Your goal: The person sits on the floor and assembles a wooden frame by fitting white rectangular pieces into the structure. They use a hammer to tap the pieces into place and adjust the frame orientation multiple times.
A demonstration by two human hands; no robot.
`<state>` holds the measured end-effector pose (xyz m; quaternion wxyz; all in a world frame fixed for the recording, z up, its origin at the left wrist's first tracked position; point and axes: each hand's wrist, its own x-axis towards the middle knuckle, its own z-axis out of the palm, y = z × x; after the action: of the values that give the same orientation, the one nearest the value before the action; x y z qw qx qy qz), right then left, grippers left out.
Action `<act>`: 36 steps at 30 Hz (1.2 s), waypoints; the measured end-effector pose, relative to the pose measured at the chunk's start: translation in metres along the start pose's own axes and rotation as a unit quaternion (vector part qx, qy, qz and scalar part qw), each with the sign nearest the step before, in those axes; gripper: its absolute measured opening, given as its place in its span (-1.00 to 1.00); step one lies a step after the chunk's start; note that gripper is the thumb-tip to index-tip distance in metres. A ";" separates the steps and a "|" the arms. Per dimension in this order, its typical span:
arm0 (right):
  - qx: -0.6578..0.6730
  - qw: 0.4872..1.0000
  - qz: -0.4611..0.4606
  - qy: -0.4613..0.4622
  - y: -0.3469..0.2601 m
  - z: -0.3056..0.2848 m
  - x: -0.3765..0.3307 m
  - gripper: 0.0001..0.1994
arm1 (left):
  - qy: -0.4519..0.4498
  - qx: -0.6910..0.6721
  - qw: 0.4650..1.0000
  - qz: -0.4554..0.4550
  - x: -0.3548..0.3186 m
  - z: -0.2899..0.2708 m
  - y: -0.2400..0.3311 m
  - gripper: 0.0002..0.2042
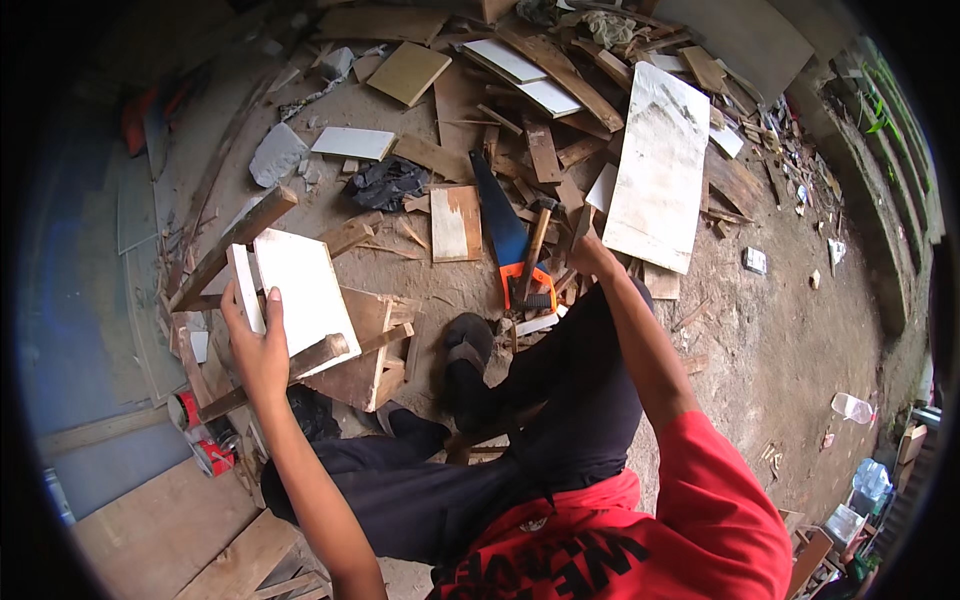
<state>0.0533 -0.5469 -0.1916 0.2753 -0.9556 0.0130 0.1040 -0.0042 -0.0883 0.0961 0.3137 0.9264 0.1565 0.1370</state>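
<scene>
On the left, my left hand (258, 345) is closed on a narrow white strip of board (246, 285), thumb on one side and fingers on the other. Beside it, a white panel (305, 290) leans on a rough wooden frame (235, 250) of brown battens. My right hand (595, 257) reaches down into the scrap pile past my knee. Its fingers are curled beside a small brown piece of wood (583, 222); what they grip is mostly hidden. Near this hand lie a hammer (537, 245) and a handsaw (500, 215) with a dark blade and orange handle.
A large white board (660, 165) lies on the scrap wood to the right of my hand. Broken boards (540, 150) are heaped ahead. A black plastic bag (388, 185) and a grey concrete lump (278, 155) lie farther left. Red cans (212, 455) stand near my left forearm.
</scene>
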 end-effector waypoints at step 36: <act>-0.207 0.912 -0.025 0.353 -0.009 0.024 0.261 -0.39 | 0.029 0.016 0.999 0.031 0.001 0.009 0.009 -0.45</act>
<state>0.3051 -0.5182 -0.2604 0.0512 -0.9656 0.0640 -0.2469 0.0016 -0.0990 0.0949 0.2902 0.9312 0.1392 0.1711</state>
